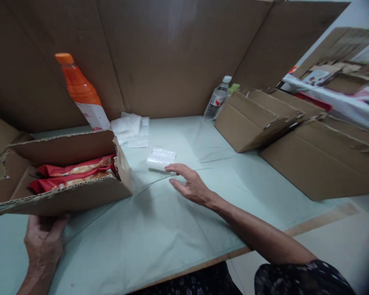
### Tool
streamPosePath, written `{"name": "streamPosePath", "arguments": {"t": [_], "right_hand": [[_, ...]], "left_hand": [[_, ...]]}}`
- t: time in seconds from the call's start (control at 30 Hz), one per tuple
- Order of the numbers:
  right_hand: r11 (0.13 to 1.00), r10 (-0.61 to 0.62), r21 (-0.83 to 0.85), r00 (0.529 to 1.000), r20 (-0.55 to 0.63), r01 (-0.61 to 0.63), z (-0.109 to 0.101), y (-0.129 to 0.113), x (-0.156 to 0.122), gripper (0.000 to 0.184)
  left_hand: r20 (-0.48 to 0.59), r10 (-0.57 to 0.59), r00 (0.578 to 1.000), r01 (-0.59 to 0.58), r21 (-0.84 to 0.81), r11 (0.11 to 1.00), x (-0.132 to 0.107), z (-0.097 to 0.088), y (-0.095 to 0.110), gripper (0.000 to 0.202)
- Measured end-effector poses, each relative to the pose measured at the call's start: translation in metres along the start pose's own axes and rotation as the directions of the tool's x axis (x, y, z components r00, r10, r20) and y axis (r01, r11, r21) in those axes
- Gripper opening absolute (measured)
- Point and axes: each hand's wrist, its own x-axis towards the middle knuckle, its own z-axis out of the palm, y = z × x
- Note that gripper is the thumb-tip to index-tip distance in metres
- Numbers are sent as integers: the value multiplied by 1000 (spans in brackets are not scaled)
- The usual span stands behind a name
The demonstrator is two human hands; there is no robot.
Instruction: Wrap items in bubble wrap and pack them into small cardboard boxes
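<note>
Right hand (189,184), grip spread, is at bubble wrap (160,159); left hand (44,243) is beneath cardboard box (92,193) of red packets (53,183), hidden grip indeterminable.

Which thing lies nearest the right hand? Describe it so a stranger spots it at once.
Find the open cardboard box of red packets at left. On the pale table to its right, by the right hand, lies a small bubble-wrap bundle, folded compactly, unlike the larger, flatter sheets behind it.
</note>
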Motion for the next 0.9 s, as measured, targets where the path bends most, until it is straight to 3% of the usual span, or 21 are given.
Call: {"name": "streamPosePath", "arguments": {"t": [0.07,0.13,0.27,0.37,0.5,0.63,0.8,0.9], "right_hand": [[998,-16,58,989,149,8,21,-10,4,49],[996,-30,83,964,263,9,42,-17,9,65],[996,-28,89,936,350,-4,73,-28,24,83],[995,-18,98,929,369,-19,83,-36,35,86],[989,31,128,939,342,-80,86,-42,46,77],[981,117,120,962,248,-150,92,-32,60,73],[969,185,136,972,143,-204,102,-14,86,78],[977,136,151,986,98,-150,92,-9,88,76]], "left_hand": [[-91,-129,988,120,-94,988,-2,2,13,61],[-111,-199,974,181,-155,971,-3,4,24,60],[-91,-213,973,191,-201,961,-4,6,31,56],[-74,-192,979,172,-221,960,-5,4,27,54],[-13,-200,980,193,-202,960,-4,1,28,53],[49,-148,988,154,-182,971,13,7,45,48],[74,-45,996,57,-171,984,45,42,61,45],[74,-46,996,57,-148,987,49,63,58,50]]}}
